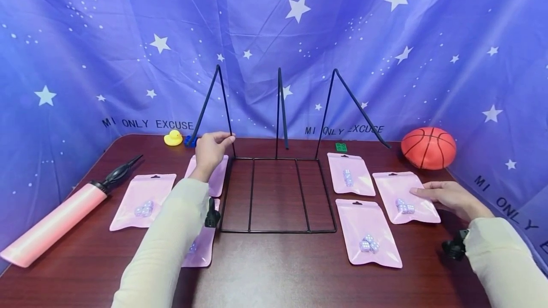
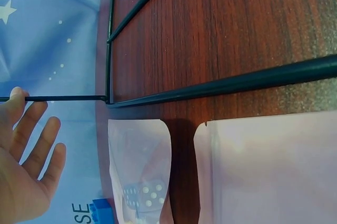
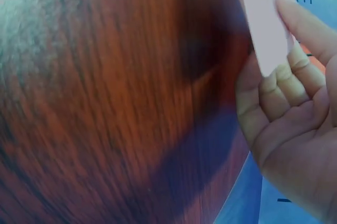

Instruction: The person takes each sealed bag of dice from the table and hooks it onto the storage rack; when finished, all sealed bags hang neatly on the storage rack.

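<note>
A black wire rack with three bent hooks stands mid-table. My left hand pinches its left upright between thumb and forefinger; the left wrist view shows the other fingers spread loosely below the rod. At the right, my right hand grips the side edge of a pink zip pouch with dice in it. In the right wrist view the thumb lies over that pouch and the fingers curl behind it. Two more pouches of dice, one upper and one lower, lie between that pouch and the rack.
Left of the rack lie more pink pouches, partly under my left arm. A pink hand pump lies at far left. Along the back are a yellow duck, a blue brick, a green brick and a small basketball.
</note>
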The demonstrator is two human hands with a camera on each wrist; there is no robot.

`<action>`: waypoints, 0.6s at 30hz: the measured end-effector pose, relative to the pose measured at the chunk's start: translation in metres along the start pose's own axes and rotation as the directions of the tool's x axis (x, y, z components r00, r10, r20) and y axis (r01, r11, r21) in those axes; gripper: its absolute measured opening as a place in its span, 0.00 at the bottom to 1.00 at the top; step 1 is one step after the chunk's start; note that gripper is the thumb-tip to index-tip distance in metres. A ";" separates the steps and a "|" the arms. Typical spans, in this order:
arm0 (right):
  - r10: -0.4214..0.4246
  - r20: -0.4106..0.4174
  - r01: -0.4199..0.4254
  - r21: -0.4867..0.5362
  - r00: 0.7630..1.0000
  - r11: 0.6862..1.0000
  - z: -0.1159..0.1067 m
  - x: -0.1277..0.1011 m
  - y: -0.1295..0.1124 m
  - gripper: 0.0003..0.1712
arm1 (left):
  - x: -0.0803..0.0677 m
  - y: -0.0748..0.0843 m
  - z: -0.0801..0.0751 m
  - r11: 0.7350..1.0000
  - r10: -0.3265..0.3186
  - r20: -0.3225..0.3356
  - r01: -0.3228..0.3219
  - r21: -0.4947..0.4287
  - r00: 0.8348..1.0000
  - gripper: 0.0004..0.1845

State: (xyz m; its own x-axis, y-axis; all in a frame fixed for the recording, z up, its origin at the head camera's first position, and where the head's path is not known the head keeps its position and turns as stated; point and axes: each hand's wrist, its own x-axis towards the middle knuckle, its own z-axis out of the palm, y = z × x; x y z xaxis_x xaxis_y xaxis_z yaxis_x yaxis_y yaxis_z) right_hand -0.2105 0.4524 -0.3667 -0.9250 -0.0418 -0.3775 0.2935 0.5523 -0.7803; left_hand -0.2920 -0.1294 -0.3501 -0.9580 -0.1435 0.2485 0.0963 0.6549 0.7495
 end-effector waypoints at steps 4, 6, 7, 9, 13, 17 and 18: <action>-0.023 0.021 0.022 0.034 1.000 0.999 -0.003 -0.003 0.001 0.06 | 0.000 0.001 -0.001 1.000 -0.003 0.005 0.003 -0.002 1.000 0.16; -0.038 0.037 0.036 0.057 0.999 0.998 -0.004 -0.004 -0.001 0.05 | 0.000 0.001 -0.001 1.000 -0.004 0.007 0.004 -0.002 1.000 0.16; -0.046 0.044 0.043 0.070 0.998 0.997 -0.004 -0.005 -0.002 0.06 | 0.000 0.001 -0.001 1.000 -0.005 0.007 0.005 -0.002 1.000 0.16; -0.062 0.060 0.056 0.102 0.996 0.993 -0.005 -0.007 -0.005 0.09 | 0.000 0.001 -0.001 1.000 -0.004 0.007 0.004 -0.001 1.000 0.16; -0.129 0.085 0.118 0.125 0.988 0.985 -0.008 -0.013 -0.014 0.12 | 0.000 0.001 0.000 1.000 0.000 0.004 0.000 -0.001 1.000 0.16; -0.215 0.119 0.198 0.138 0.969 0.970 -0.010 -0.020 -0.024 0.15 | 0.000 0.001 0.000 1.000 0.001 0.001 -0.001 -0.004 1.000 0.16; -0.226 0.123 0.209 0.140 0.966 0.968 -0.011 -0.022 -0.026 0.16 | 0.000 0.000 0.000 1.000 0.000 0.001 0.000 -0.005 1.000 0.16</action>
State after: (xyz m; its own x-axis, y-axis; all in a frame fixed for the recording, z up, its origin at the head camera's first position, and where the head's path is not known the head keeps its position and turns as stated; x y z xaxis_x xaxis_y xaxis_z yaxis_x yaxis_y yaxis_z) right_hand -0.2008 0.4478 -0.3325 -0.9305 -0.2678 -0.2499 0.1248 0.4095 -0.9037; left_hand -0.2925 -0.1288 -0.3498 -0.9582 -0.1431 0.2478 0.0974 0.6511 0.7527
